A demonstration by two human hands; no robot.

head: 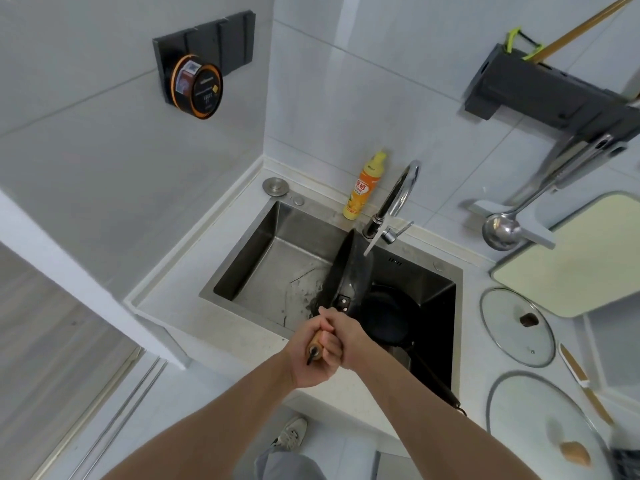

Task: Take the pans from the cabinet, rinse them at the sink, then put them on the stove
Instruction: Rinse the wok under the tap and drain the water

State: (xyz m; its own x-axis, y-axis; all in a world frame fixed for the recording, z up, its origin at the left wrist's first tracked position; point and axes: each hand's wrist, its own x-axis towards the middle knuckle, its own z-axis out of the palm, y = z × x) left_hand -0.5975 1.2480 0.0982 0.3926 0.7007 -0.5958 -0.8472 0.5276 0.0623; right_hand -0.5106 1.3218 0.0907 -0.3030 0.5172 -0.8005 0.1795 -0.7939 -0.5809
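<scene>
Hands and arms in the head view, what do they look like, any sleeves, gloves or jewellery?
Both forearms are bare right down to the bottom of the picture, so no sleeves show. The left hand and right hand wear no gloves, and no watch, bracelet or ring is visible. Lower down, grey trousers and a pale sneaker show.

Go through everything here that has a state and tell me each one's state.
Faucet: running.
Large pan: tilted on edge under the stream.
Small pan: lying in the sink.
Left hand: grips the large pan's handle.
Right hand: grips the same handle.
Two glass lids: lying on the counter.
</scene>
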